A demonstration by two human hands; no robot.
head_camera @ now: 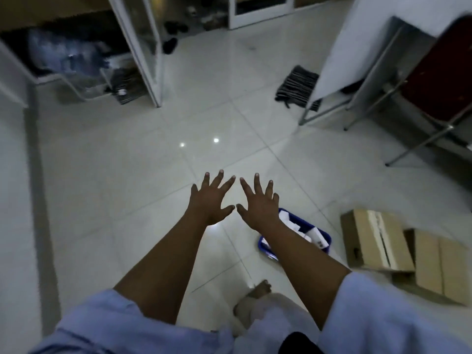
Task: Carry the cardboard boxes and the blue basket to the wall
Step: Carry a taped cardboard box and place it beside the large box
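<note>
- Tiled floor [127,175]: nothing lifted yet, I judge the first pickup is ahead
- Two cardboard boxes [375,241] lie at my right, blue basket [324,244] just beside them
- Left hand [210,200] and right hand [258,203] outstretched, fingers spread, empty; next I turn right and stoop

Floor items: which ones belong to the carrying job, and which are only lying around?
For the job: blue basket, cardboard box, second cardboard box.
Only lying around: striped mat, red chair, dark shoes.
</note>
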